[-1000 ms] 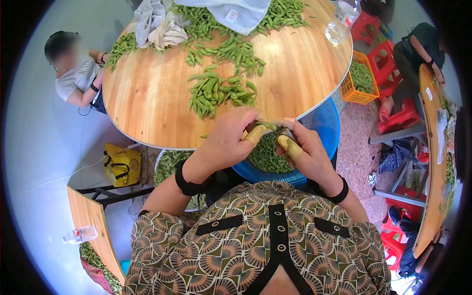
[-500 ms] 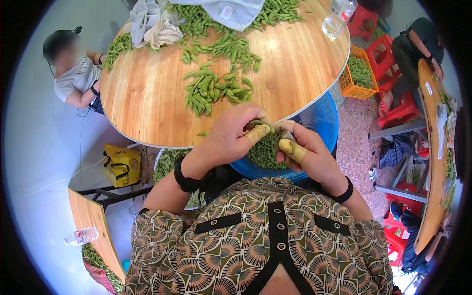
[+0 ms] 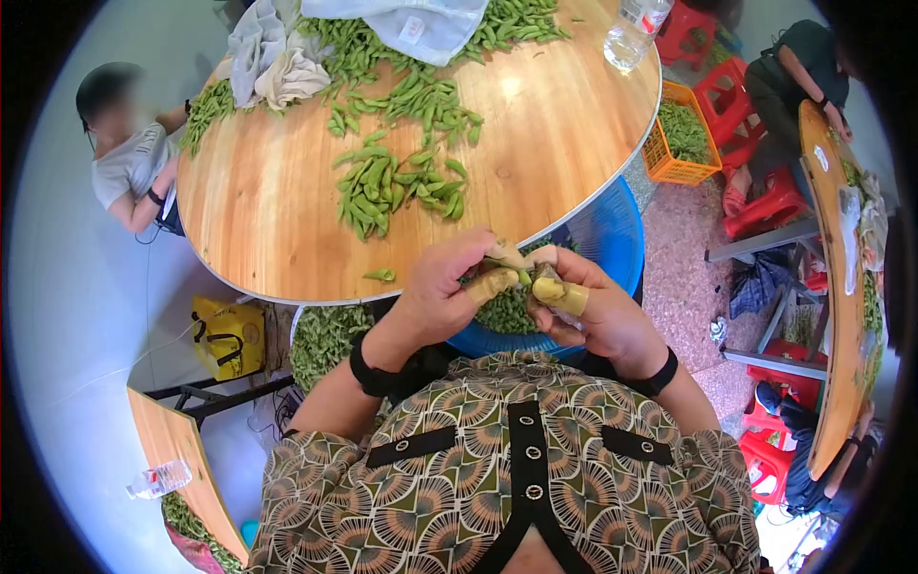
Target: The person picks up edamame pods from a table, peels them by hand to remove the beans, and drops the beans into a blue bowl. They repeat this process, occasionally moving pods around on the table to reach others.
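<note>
Over the near edge of the round table (image 3: 555, 134), a green pod (image 3: 522, 275) lay between the two hands at chest height. The left hand (image 3: 442, 287) was closed to a pinch on it, thumb and forefinger together, its tip left poking toward the other side, seemingly to present that end. The right hand (image 3: 607, 316) was curled, thumb laid across the bent fingers beside that tip; whether it too gripped the pod, or anything else, could not be told. Yellow covers (image 3: 564, 296) wrapped both thumbs, likely to spare the skin. Just below hung the open mouth of a blue basket (image 3: 626, 222) with loose green beans (image 3: 507, 316) inside, placed, it seemed, so that anything dropped would land there. On the table a single pod (image 3: 381, 275) rested near the rim and a small pile (image 3: 368, 191) beyond it, presumably kept within easy reach, while a larger heap (image 3: 411, 103) spread farther back, partly under a white bag (image 3: 430, 27). Off to the right, on the floor, stood an orange crate (image 3: 684, 172) of green stuff; at far left sat another person (image 3: 134, 172).
</note>
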{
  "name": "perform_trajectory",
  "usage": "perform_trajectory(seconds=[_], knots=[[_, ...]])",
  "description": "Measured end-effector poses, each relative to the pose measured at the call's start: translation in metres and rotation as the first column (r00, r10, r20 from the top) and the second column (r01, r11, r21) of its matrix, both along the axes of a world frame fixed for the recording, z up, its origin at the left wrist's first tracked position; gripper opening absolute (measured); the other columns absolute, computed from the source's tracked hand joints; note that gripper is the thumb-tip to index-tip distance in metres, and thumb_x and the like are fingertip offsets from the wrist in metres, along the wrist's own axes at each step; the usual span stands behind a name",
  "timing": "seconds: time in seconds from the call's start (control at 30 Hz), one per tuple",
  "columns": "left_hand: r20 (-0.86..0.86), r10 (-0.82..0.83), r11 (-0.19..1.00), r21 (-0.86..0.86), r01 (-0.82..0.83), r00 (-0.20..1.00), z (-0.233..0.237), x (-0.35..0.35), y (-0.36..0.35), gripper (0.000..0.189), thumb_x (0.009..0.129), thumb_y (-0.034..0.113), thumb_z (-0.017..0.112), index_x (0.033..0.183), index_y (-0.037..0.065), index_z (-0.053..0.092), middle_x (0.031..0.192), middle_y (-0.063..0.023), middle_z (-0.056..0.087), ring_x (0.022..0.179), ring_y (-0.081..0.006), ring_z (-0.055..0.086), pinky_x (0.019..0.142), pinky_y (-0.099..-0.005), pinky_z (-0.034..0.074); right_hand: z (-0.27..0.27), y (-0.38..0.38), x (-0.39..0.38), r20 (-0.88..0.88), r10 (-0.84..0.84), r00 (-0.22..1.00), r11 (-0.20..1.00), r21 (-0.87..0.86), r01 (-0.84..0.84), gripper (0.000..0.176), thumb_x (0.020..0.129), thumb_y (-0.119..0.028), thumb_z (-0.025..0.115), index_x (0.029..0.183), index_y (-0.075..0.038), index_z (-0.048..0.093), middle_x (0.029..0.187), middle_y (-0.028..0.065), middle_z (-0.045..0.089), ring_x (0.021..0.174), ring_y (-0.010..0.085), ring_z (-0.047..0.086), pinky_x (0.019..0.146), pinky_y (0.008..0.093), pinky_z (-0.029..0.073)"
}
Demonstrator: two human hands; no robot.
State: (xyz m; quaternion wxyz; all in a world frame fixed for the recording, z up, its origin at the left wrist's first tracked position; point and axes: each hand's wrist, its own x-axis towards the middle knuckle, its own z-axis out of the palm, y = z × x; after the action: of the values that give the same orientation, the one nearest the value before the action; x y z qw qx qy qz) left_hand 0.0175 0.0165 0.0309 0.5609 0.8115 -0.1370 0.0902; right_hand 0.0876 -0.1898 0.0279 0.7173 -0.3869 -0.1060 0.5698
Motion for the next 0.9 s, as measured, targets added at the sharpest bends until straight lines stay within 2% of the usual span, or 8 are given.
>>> perform_trajectory(seconds=[0.1, 0.17, 0.27, 0.57, 0.7, 0.77, 0.83, 0.9], knots=[[-0.221, 0.046, 0.913, -0.386, -0.13, 0.974, -0.015, -0.001, -0.02, 0.015, 0.092, 0.012, 0.065, 0.102, 0.004, 0.058, 0.083, 0.0003, 0.059, 0.073, -0.0089, 0.055, 0.065, -0.0248, 0.045, -0.005, 0.004, -0.004, 0.287, -0.087, 0.954, 0.984, -0.125, 0.127, 0.022, 0.097, -0.009, 0.051, 0.118, -0.006, 0.052, 0.074, 0.0061, 0.059, 0.052, 0.0098, 0.049, 0.046, 0.024, 0.037], [-0.29, 0.037, 0.907, -0.392, -0.155, 0.956, -0.013, 0.001, -0.022, 0.015, 0.092, 0.012, 0.065, 0.103, 0.004, 0.056, 0.084, 0.0001, 0.059, 0.072, -0.0076, 0.054, 0.064, -0.0232, 0.045, -0.007, 0.009, -0.007, 0.919, -0.093, 0.384, 0.941, -0.044, 0.336, 0.025, 0.09, -0.001, 0.053, 0.116, -0.003, 0.052, 0.081, 0.0162, 0.064, 0.065, 0.0263, 0.063, 0.058, 0.0347, 0.047], [-0.394, 0.012, 0.882, -0.429, -0.195, 0.919, -0.013, 0.005, -0.024, 0.015, 0.092, 0.01, 0.065, 0.101, 0.005, 0.054, 0.084, -0.0002, 0.058, 0.07, -0.006, 0.053, 0.061, -0.0212, 0.044, 0.0, 0.01, -0.012, 0.968, -0.072, 0.242, 0.91, -0.036, 0.414, 0.029, 0.085, 0.003, 0.054, 0.114, 0.0, 0.053, 0.088, 0.0234, 0.063, 0.085, 0.04, 0.064, 0.072, 0.0418, 0.049], [-0.385, -0.031, 0.811, -0.55, -0.202, 0.922, -0.033, 0.009, -0.033, 0.016, 0.086, -0.006, 0.059, 0.097, 0.002, 0.053, 0.09, 0.0003, 0.056, 0.081, -0.0055, 0.054, 0.07, -0.0211, 0.046, -0.004, 0.006, -0.013, 0.99, -0.04, 0.134, 0.887, -0.026, 0.461, 0.031, 0.082, 0.006, 0.054, 0.112, -0.001, 0.055, 0.085, 0.0262, 0.059, 0.083, 0.0447, 0.06, 0.066, 0.0413, 0.049], [-0.377, -0.024, 0.816, -0.543, -0.2, 0.926, -0.035, 0.007, -0.032, 0.019, 0.084, -0.008, 0.058, 0.099, 0.002, 0.055, 0.091, -0.0003, 0.056, 0.079, -0.007, 0.054, 0.07, -0.0221, 0.047, -0.015, 0.002, -0.006, 0.99, -0.06, 0.129, 0.897, -0.003, 0.442, 0.027, 0.085, 0.003, 0.054, 0.112, -0.002, 0.055, 0.08, 0.0191, 0.062, 0.074, 0.0349, 0.065, 0.063, 0.037, 0.049], [-0.359, 0.023, 0.859, -0.471, -0.202, 0.933, -0.035, 0.004, -0.033, 0.019, 0.083, -0.009, 0.058, 0.1, 0.001, 0.057, 0.092, -0.0013, 0.057, 0.08, -0.0075, 0.056, 0.07, -0.0223, 0.047, -0.011, 0.0, 0.0, 0.712, -0.088, 0.697, 0.921, -0.209, 0.33, 0.022, 0.089, -0.001, 0.052, 0.11, -0.003, 0.056, 0.075, 0.0074, 0.062, 0.066, 0.0164, 0.061, 0.059, 0.0302, 0.045], [-0.334, 0.066, 0.895, -0.397, -0.204, 0.94, -0.032, 0.001, -0.032, 0.02, 0.083, -0.009, 0.058, 0.101, 0.001, 0.058, 0.093, -0.0023, 0.058, 0.08, -0.0081, 0.057, 0.07, -0.0225, 0.048, -0.014, -0.001, -0.002, 0.689, -0.103, 0.718, 0.927, -0.195, 0.319, 0.02, 0.09, -0.002, 0.051, 0.109, -0.003, 0.057, 0.074, 0.0035, 0.06, 0.066, 0.0112, 0.057, 0.058, 0.0276, 0.044], [-0.238, 0.148, 0.985, -0.057, -0.166, 0.96, -0.024, -0.003, -0.028, 0.02, 0.087, -0.007, 0.059, 0.105, 0.001, 0.058, 0.101, -0.0022, 0.058, 0.094, -0.01, 0.058, 0.085, -0.0239, 0.048, -0.014, 0.001, -0.005, 0.675, -0.13, 0.727, 0.929, -0.173, 0.327, 0.017, 0.092, -0.005, 0.052, 0.107, -0.004, 0.057, 0.073, 0.0007, 0.056, 0.066, 0.0069, 0.05, 0.059, 0.0245, 0.041]])
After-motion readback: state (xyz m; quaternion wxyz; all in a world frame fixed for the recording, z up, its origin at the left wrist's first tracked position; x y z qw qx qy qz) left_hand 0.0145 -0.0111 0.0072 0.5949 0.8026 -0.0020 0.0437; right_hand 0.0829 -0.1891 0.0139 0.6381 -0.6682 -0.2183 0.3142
